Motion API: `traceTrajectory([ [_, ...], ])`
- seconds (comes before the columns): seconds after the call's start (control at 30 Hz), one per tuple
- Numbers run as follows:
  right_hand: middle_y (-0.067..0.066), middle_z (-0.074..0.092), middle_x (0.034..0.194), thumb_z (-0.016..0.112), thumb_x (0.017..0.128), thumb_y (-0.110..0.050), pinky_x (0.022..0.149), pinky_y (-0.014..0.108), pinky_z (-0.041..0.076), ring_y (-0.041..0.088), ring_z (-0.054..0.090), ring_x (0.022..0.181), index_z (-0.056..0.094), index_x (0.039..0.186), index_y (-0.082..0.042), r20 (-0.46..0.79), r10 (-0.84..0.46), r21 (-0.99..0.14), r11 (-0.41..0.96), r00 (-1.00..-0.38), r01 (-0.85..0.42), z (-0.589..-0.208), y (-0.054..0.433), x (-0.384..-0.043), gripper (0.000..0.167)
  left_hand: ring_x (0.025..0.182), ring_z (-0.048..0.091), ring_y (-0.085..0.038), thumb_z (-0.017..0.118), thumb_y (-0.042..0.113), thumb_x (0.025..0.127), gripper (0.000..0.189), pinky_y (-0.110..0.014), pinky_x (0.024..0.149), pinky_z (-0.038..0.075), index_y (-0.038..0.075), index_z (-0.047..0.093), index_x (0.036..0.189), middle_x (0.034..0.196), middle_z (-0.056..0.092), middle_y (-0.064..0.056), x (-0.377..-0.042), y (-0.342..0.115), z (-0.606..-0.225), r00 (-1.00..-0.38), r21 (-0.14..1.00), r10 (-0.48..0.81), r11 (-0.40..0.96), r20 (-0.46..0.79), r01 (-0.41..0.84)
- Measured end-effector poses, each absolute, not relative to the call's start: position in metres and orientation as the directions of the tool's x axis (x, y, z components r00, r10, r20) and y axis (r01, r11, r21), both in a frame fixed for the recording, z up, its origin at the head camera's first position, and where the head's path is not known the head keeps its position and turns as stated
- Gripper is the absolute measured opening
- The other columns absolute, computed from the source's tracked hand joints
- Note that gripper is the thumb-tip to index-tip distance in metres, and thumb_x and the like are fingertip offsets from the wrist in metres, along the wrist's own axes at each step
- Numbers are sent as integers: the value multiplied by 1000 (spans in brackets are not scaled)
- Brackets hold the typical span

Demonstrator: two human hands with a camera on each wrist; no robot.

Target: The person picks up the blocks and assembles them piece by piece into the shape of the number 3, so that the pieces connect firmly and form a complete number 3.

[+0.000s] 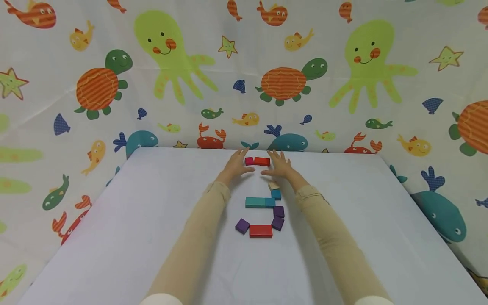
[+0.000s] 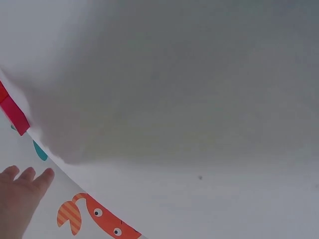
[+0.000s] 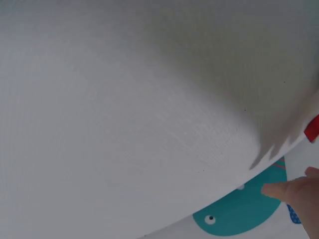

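Near the far edge of the table, a small pink block [image 1: 249, 161] and a longer red block [image 1: 262, 161] lie end to end. My left hand [image 1: 235, 166] is just left of the pink block, fingers spread and extended. On the other side, my right hand [image 1: 281, 166] hovers by the red block's right end with its fingers spread too. Neither hand holds anything. The left wrist view catches the left fingers [image 2: 25, 186] close to the pink block [image 2: 15, 115]. In the right wrist view, part of the red block [image 3: 312, 129] shows above the right fingers [image 3: 281, 191].
Closer in, a tan block [image 1: 273, 185], a blue block [image 1: 276, 194], a teal bar [image 1: 255, 202], purple blocks [image 1: 279, 212] and a red bar [image 1: 261, 231] form a bent line on the white table [image 1: 133, 237]. A sea-animal cloth [image 1: 236, 38] hangs behind the table.
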State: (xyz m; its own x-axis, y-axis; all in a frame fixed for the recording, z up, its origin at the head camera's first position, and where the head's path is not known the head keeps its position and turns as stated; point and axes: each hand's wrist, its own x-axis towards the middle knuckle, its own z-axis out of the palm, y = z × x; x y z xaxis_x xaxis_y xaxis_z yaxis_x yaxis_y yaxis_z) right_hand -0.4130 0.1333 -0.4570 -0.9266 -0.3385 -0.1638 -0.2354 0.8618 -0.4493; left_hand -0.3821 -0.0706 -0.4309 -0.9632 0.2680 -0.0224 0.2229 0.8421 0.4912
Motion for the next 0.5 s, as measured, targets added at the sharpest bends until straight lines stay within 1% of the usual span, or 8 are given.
traceTrajectory([
  [0.1, 10, -7, 159, 61, 81, -60, 109, 67, -2, 41, -12, 143, -6, 152, -24, -204, -348, -454, 862, -915, -226, -469, 133, -423, 104, 144, 19, -35, 67, 33, 87, 83, -51, 114, 22, 15, 18, 152, 156, 17, -18, -391, -69, -436, -956, 518, 288, 826, -50, 222],
  [0.13, 10, -6, 159, 61, 84, -55, 110, 66, 0, 41, -10, 144, -6, 152, -23, -210, -348, -461, 859, -914, -221, -468, 132, -422, 101, 144, 20, -35, 66, 33, 88, 80, -51, 114, 22, 15, 19, 151, 156, 19, -19, -396, -70, -441, -952, 517, 304, 821, -34, 244],
  [0.23, 16, 2, 159, 60, 91, -34, 112, 61, 8, 43, -1, 144, 0, 152, -12, -219, -340, -451, 867, -914, -214, -449, 125, -406, 89, 145, 18, -32, 63, 39, 88, 78, -48, 116, 20, 21, 21, 151, 158, 15, -14, -439, -73, -484, -941, 508, 339, 808, 11, 297],
  [0.33, 22, 8, 157, 58, 92, -20, 115, 55, 13, 42, 6, 144, 6, 151, -2, -189, -355, -469, 852, -916, -234, -435, 121, -393, 81, 146, 15, -30, 60, 49, 87, 78, -44, 118, 16, 28, 20, 151, 159, 12, -10, -491, -79, -542, -920, 461, 382, 804, 87, 377],
  [0.4, 23, 11, 156, 57, 92, -16, 116, 51, 14, 41, 10, 144, 8, 150, 2, -166, -374, -495, 832, -912, -251, -435, 120, -391, 77, 146, 13, -31, 61, 42, 89, 75, -44, 118, 16, 28, 20, 151, 159, 9, -8, -508, -78, -558, -925, 458, 377, 817, 36, 351],
  [0.43, 23, 12, 156, 57, 92, -16, 116, 50, 14, 39, 11, 144, 9, 150, 1, -164, -382, -510, 822, -909, -254, -437, 121, -393, 77, 145, 16, -34, 61, 36, 91, 72, -46, 117, 18, 25, 22, 151, 159, 13, -11, -511, -76, -559, -927, 434, 374, 832, 19, 344],
  [0.47, 21, 12, 156, 56, 93, -17, 117, 47, 13, 36, 11, 145, 9, 150, 0, -163, -391, -514, 817, -906, -261, -443, 123, -398, 76, 145, 17, -35, 58, 35, 92, 68, -45, 118, 16, 26, 23, 150, 158, 14, -11, -510, -76, -561, -921, 433, 389, 824, 35, 365],
  [0.5, 20, 15, 156, 56, 93, -17, 117, 46, 14, 34, 14, 145, 12, 150, -1, -149, -407, -514, 810, -901, -281, -446, 123, -399, 74, 145, 14, -33, 56, 32, 94, 67, -44, 118, 15, 27, 21, 151, 159, 12, -8, -504, -74, -555, -921, 446, 389, 825, -2, 348],
])
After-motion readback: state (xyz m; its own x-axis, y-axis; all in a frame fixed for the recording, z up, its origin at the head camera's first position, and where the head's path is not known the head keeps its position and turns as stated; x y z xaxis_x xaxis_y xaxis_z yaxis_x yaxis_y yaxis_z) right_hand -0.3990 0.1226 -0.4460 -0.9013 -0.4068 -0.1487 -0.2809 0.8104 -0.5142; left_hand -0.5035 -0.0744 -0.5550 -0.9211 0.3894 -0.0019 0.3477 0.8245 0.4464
